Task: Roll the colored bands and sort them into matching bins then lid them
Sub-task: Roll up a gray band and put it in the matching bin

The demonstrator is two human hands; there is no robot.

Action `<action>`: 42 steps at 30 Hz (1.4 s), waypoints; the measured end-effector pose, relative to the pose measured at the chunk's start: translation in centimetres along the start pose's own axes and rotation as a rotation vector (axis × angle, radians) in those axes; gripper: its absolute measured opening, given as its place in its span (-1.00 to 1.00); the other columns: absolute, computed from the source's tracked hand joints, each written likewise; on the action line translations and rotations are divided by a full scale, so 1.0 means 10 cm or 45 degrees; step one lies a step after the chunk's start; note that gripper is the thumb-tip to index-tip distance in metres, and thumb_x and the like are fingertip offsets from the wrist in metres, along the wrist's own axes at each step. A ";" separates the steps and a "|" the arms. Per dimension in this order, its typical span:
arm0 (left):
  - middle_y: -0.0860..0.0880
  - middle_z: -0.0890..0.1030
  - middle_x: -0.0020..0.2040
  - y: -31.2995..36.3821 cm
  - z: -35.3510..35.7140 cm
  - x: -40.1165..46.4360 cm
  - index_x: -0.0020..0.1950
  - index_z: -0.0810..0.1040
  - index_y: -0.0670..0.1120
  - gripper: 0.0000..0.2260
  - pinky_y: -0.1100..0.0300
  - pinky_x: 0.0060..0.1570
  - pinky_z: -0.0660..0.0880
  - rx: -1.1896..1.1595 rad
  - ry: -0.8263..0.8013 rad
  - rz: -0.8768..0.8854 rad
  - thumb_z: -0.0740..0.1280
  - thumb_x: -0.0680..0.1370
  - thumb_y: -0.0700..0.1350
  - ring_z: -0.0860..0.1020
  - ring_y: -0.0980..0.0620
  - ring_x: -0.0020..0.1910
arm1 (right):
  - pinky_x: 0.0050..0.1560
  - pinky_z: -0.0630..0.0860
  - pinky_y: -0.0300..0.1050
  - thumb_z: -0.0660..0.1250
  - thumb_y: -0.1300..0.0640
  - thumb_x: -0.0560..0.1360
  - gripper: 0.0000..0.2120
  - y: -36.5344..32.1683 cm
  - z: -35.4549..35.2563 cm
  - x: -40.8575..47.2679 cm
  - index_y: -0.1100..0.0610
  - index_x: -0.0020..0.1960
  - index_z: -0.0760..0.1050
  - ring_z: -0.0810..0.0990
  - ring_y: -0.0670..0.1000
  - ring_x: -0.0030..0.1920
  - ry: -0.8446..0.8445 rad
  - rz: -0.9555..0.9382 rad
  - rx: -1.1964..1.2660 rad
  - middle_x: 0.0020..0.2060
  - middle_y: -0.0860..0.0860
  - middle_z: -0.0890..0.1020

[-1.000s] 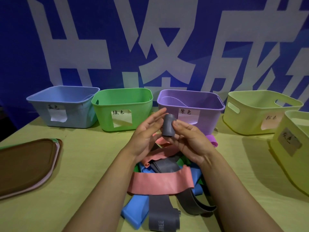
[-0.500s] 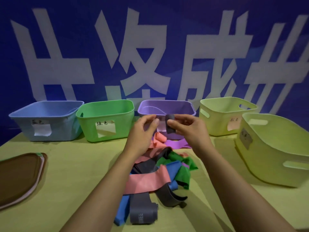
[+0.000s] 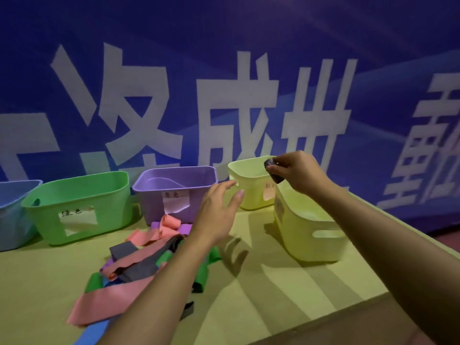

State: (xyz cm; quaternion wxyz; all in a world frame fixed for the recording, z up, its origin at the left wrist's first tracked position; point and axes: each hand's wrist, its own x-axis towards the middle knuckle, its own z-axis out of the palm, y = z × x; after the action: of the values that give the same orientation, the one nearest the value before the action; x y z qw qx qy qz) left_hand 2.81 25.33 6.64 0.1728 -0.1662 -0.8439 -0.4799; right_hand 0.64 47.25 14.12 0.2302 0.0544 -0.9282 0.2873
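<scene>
One rolled grey band (image 3: 272,172) pinched in the right hand (image 3: 297,170) over the yellow bins (image 3: 308,235); left hand (image 3: 216,210) open, pile (image 3: 149,255) unsorted at lower left.

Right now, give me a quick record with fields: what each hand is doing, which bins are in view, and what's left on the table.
right hand: pinches rolled grey band above the near yellow bin
left hand: open, holds nothing, raised over the pile
bins: blue, green, purple, far yellow, near yellow
lids: none on any bin
loose bands: pink, grey, green, purple, blue, heaped on table
</scene>
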 end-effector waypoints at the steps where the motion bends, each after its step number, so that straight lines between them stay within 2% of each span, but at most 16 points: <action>1: 0.06 0.48 0.40 0.03 0.08 0.04 0.46 0.46 0.06 -0.61 -0.02 0.42 0.39 0.015 -0.011 0.018 0.25 0.67 0.15 0.42 0.05 0.39 | 0.02 0.66 0.05 0.41 -0.05 0.58 -0.70 0.12 -0.07 0.07 0.14 0.16 0.67 0.67 0.03 -0.08 -0.034 0.018 -0.059 -0.10 0.08 0.71; 5: 0.06 0.48 0.41 0.07 0.33 0.14 0.48 0.45 0.06 -0.58 -0.05 0.43 0.36 0.109 -0.048 0.070 0.23 0.66 0.19 0.41 0.04 0.41 | -0.15 0.66 -0.07 0.47 -0.03 0.54 -0.73 0.67 -0.18 0.35 0.15 0.09 0.69 0.66 -0.01 -0.19 -0.259 0.073 -0.366 -0.18 0.04 0.69; 7: 0.06 0.45 0.44 0.06 0.41 0.15 0.49 0.43 0.07 -0.57 -0.04 0.45 0.33 0.188 -0.069 0.093 0.22 0.67 0.20 0.38 0.04 0.44 | -0.25 0.57 -0.16 0.50 -0.01 0.51 -0.75 0.91 -0.14 0.46 0.16 0.07 0.71 0.63 -0.02 -0.24 -0.382 0.094 -0.515 -0.23 0.02 0.67; 9: 0.07 0.44 0.45 0.03 0.47 0.15 0.51 0.42 0.08 -0.56 -0.01 0.45 0.33 0.249 -0.090 0.103 0.21 0.67 0.20 0.37 0.04 0.45 | -0.20 0.55 -0.18 0.53 0.01 0.49 -0.77 1.10 -0.05 0.52 0.14 0.05 0.72 0.64 0.00 -0.21 -0.522 0.082 -0.637 -0.22 0.03 0.68; 13: 0.07 0.42 0.46 -0.05 0.51 0.20 0.52 0.41 0.09 -0.55 -0.02 0.44 0.34 0.312 -0.104 0.078 0.19 0.66 0.22 0.35 0.04 0.45 | 0.01 0.51 -0.18 0.55 0.04 0.48 -0.71 1.27 0.20 0.60 0.05 0.18 0.69 0.65 -0.01 -0.06 -0.869 -0.005 -0.708 -0.05 -0.03 0.72; 16: 0.07 0.42 0.45 -0.08 0.53 0.22 0.51 0.41 0.09 -0.54 -0.03 0.44 0.34 0.344 -0.114 0.067 0.19 0.66 0.23 0.35 0.03 0.45 | 0.11 0.54 -0.13 0.54 0.02 0.49 -0.72 1.36 0.39 0.65 0.01 0.19 0.68 0.65 -0.04 -0.07 -0.959 -0.070 -0.789 -0.08 -0.08 0.71; 19: 0.06 0.41 0.46 -0.09 0.56 0.23 0.52 0.40 0.08 -0.54 -0.03 0.45 0.32 0.401 -0.134 0.075 0.18 0.66 0.23 0.35 0.03 0.45 | 0.04 0.51 -0.16 0.53 0.06 0.50 -0.73 1.44 0.53 0.70 0.03 0.19 0.68 0.64 -0.05 -0.11 -1.006 -0.029 -0.800 -0.13 -0.09 0.68; 22: 0.08 0.40 0.46 -0.10 0.58 0.24 0.53 0.38 0.07 -0.52 -0.02 0.46 0.30 0.486 -0.158 0.114 0.17 0.66 0.24 0.33 0.05 0.46 | 0.03 0.49 -0.17 0.53 0.08 0.50 -0.66 1.47 0.61 0.70 0.06 0.26 0.64 0.64 -0.01 -0.03 -0.995 0.008 -0.815 -0.03 -0.03 0.69; 25: 0.09 0.39 0.46 -0.09 0.58 0.23 0.55 0.36 0.08 -0.51 0.00 0.47 0.29 0.549 -0.175 0.144 0.16 0.66 0.25 0.31 0.05 0.46 | 0.22 0.50 -0.10 0.52 0.05 0.50 -0.48 1.48 0.62 0.68 0.06 0.42 0.51 0.60 0.07 0.17 -0.995 0.020 -0.842 0.21 0.02 0.64; 27: 0.09 0.38 0.47 -0.08 0.55 0.22 0.56 0.35 0.09 -0.50 0.01 0.48 0.28 0.582 -0.187 0.161 0.16 0.66 0.25 0.31 0.05 0.46 | 0.30 0.51 -0.05 0.49 0.02 0.53 -0.49 1.42 0.54 0.68 0.05 0.44 0.49 0.58 0.07 0.20 -0.933 0.007 -0.823 0.26 0.02 0.62; 29: 0.09 0.36 0.49 -0.07 0.50 0.20 0.56 0.34 0.09 -0.50 0.02 0.48 0.27 0.618 -0.194 0.176 0.15 0.66 0.26 0.31 0.04 0.48 | 0.29 0.53 -0.03 0.44 0.03 0.58 -0.58 1.27 0.39 0.66 0.07 0.41 0.51 0.59 0.07 0.19 -0.832 -0.045 -0.796 0.26 0.03 0.62; 32: 0.07 0.36 0.49 -0.06 0.33 0.12 0.56 0.33 0.09 -0.50 0.04 0.47 0.24 0.676 -0.187 0.206 0.14 0.67 0.25 0.30 0.03 0.48 | 0.21 0.58 -0.05 0.36 0.05 0.63 -0.67 0.89 0.18 0.53 0.10 0.36 0.55 0.64 0.05 0.17 -0.525 -0.162 -0.672 0.24 0.04 0.65; 35: 0.07 0.34 0.51 -0.08 0.09 0.04 0.57 0.31 0.08 -0.50 0.05 0.47 0.22 0.682 -0.174 0.198 0.15 0.67 0.24 0.27 0.05 0.51 | 0.17 0.61 -0.04 0.31 -0.05 0.65 -0.68 0.40 0.14 0.28 0.03 0.35 0.56 0.64 -0.01 0.16 -0.232 -0.288 -0.497 0.25 -0.03 0.65; 39: 0.06 0.38 0.46 -0.21 -0.38 -0.17 0.55 0.35 0.06 -0.51 0.03 0.44 0.28 0.710 -0.120 0.182 0.18 0.67 0.22 0.32 0.01 0.47 | 0.12 0.61 -0.06 0.24 -0.15 0.66 -0.62 -0.29 0.37 -0.15 -0.04 0.40 0.51 0.62 0.01 0.18 -0.212 -0.479 -0.547 0.32 -0.06 0.59; 41: 0.05 0.39 0.45 -0.34 -0.65 -0.30 0.54 0.37 0.05 -0.51 0.02 0.42 0.28 0.790 -0.080 0.161 0.17 0.66 0.23 0.34 -0.02 0.45 | -0.07 0.57 -0.15 0.19 -0.19 0.66 -0.61 -0.58 0.55 -0.32 -0.09 0.42 0.47 0.61 0.00 0.17 -0.243 -0.559 -0.624 0.33 -0.08 0.57; 42: 0.04 0.40 0.46 -0.42 -0.79 -0.38 0.53 0.38 0.05 -0.51 0.01 0.41 0.29 0.842 -0.061 0.149 0.16 0.66 0.24 0.35 -0.03 0.45 | -0.16 0.48 -0.20 0.18 -0.19 0.67 -0.61 -0.71 0.65 -0.40 -0.10 0.44 0.46 0.60 0.01 0.19 -0.262 -0.584 -0.648 0.34 -0.10 0.55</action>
State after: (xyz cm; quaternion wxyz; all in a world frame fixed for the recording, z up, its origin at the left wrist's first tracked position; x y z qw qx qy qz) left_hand 5.38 15.97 5.57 0.2246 -0.1606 -0.9468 -0.1652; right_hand 3.30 37.56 11.14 0.2000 0.2311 -0.9520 -0.0194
